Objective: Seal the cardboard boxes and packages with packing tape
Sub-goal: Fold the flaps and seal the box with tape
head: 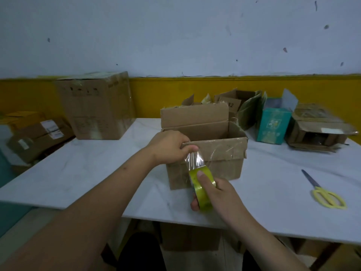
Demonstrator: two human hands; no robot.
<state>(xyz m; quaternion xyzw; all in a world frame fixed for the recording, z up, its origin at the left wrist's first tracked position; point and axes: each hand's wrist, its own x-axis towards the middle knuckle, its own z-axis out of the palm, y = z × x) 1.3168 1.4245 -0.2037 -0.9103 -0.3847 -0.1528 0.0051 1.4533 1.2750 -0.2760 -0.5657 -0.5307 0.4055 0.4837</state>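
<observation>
The right hand [217, 194] is curled round a roll of tape [202, 189], thumb on its yellow-green outer face and fingers wrapped underneath, holding it just in front of the open box [214, 167]. A clear strip of tape [196, 160] runs up from the roll to the left hand [169, 147], whose curled fingers and thumb pinch the strip's loose end at the top edge of the box's near side. That side's flap is folded down outward and carries crinkled old tape; the far flap stands upright, and the box sits in the middle of the white desk [88, 173]. To the right, well apart from the box, 1 pair of scissors [324, 192] with yellow handles lies flat. Further back on the right stand a teal box [273, 124] and a torn box [316, 130] lying open. At the back left a tall box [93, 106] stands closed, with labelled parcels [37, 135] piled beside it off the desk's edge.
</observation>
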